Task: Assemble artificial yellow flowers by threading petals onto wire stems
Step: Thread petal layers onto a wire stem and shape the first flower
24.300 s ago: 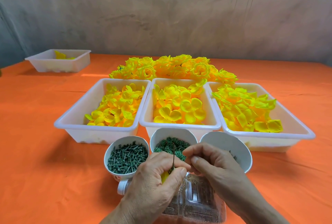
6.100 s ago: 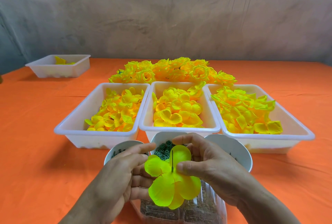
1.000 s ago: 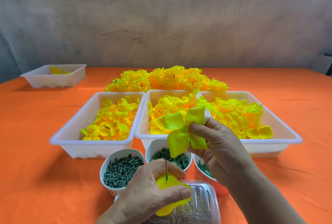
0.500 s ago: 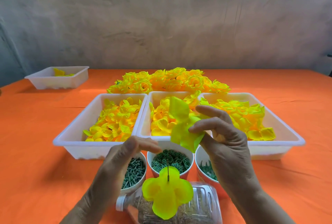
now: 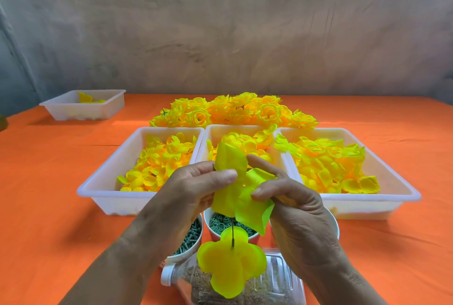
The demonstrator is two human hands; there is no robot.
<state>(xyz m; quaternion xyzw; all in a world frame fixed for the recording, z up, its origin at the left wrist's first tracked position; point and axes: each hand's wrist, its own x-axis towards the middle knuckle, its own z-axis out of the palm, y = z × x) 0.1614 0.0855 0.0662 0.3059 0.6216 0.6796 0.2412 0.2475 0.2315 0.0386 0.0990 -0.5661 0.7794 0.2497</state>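
Both hands hold one large yellow-green petal piece [image 5: 239,190] in front of the middle tray. My left hand [image 5: 193,187] pinches its left part between thumb and fingers. My right hand [image 5: 289,197] pinches its right part. Below them a thin dark wire stem [image 5: 232,232] stands upright through a four-lobed yellow petal layer [image 5: 230,264], which sits over a clear plastic bottle [image 5: 269,285] lying on its side. The held petal's lower edge hangs just above the wire's tip.
Three white trays [image 5: 107,182] [image 5: 206,143] [image 5: 382,197] hold loose yellow petals. Finished yellow flowers [image 5: 232,108] are piled behind them. A fourth tray [image 5: 81,108] stands at the far left. Cups of green parts [image 5: 190,238] [image 5: 220,225] sit under my hands on the orange cloth [image 5: 49,219].
My left hand rose from beside the stem and took hold of the petal piece that my right hand carried. The piece came down closer to the wire tip.
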